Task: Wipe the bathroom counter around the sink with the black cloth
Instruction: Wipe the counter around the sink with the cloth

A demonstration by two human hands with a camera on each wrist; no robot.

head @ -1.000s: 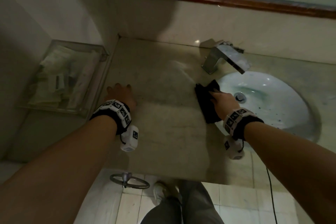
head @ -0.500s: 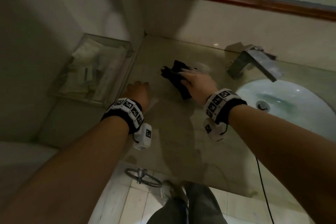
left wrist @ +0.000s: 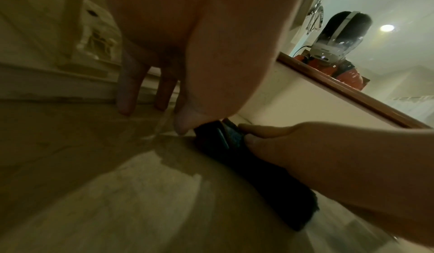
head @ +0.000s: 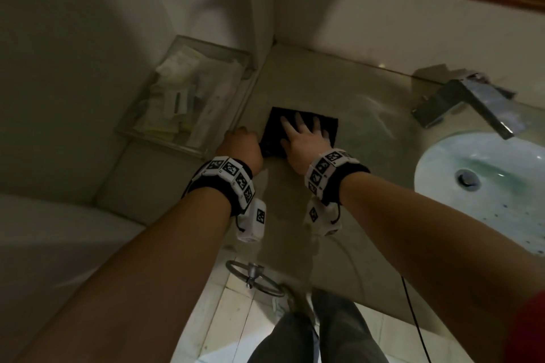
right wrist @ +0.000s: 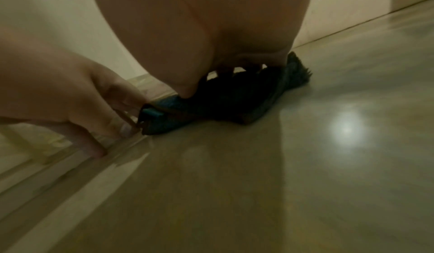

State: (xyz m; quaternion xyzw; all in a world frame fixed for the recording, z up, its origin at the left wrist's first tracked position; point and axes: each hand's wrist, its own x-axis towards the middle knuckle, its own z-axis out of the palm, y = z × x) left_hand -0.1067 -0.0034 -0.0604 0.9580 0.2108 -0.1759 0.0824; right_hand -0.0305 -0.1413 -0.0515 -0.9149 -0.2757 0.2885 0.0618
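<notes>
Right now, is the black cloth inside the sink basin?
No. The black cloth lies flat on the counter near the left corner, under the right hand, well apart from the sink.

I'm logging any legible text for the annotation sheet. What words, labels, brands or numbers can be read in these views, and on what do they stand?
No readable text in any view.
Wristbands: black-and-white square marker patterns only, no letters or numbers.
Packets in the clear tray beside the counter: some print may be there, but too small and blurred to read.
Headset seen in the mirror: no legible brand.
Black cloth and faucet: no lettering visible.
</notes>
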